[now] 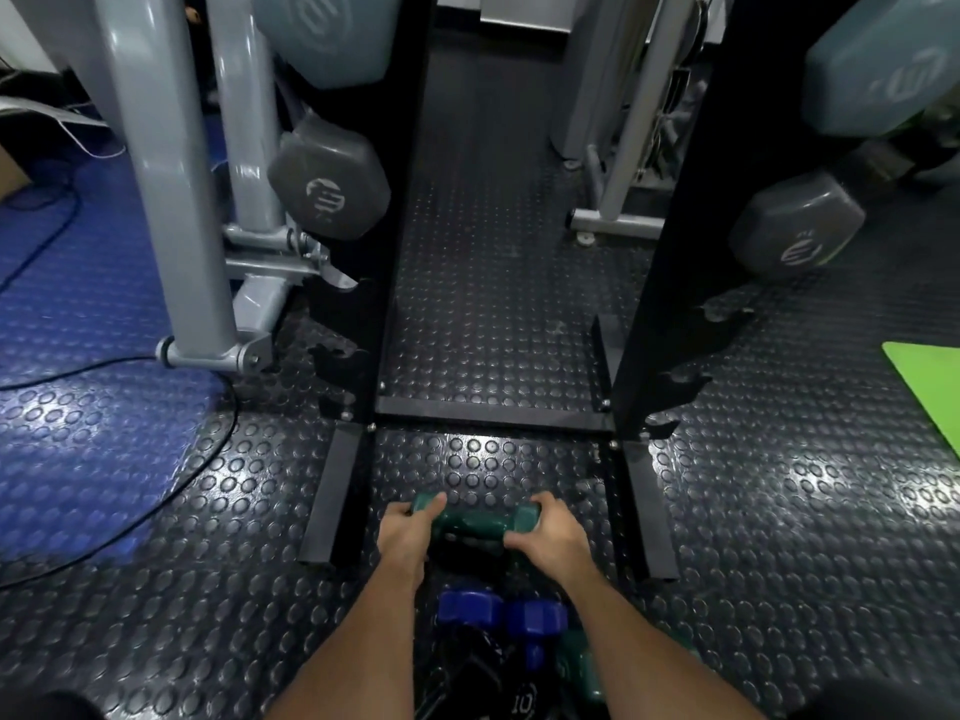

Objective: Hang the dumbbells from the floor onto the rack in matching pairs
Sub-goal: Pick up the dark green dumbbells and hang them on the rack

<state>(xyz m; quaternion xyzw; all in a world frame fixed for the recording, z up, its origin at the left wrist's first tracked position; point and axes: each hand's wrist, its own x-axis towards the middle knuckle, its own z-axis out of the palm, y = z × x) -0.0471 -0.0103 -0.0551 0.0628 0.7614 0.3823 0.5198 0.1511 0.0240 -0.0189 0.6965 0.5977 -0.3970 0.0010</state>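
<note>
- Studded black rubber flooring [493, 283] fills most of my view, with a blue studded patch [78, 304] to the left and the corner of a green mat [930, 387] at the right edge.
- I see the black rack [488, 413] straight ahead: 2 uprights joined by a low crossbar, with feet running toward me on both sides.
- On the left upright hang a teal dumbbell [332, 33] up top and a grey dumbbell [327, 189] below it; the right upright carries a matching teal one [878, 70] over a grey one [795, 231].
- Lower hooks [337, 356] on the left upright and those [685, 381] on the right are bare.
- My left hand [405, 532] and right hand [550, 532] are both wrapped over the ends of a dark green dumbbell [472, 517], low over the floor between the rack's feet; I cannot tell whether it touches the floor.
- Just below my hands lies a blue dumbbell [498, 610], with another green dumbbell [576, 662] beside it and a black weight marked 10 [522, 704] at the bottom edge.
- Grey machine frames [176, 174] stand left of the rack, and a dark cable [171, 480] curves across the floor there.
</note>
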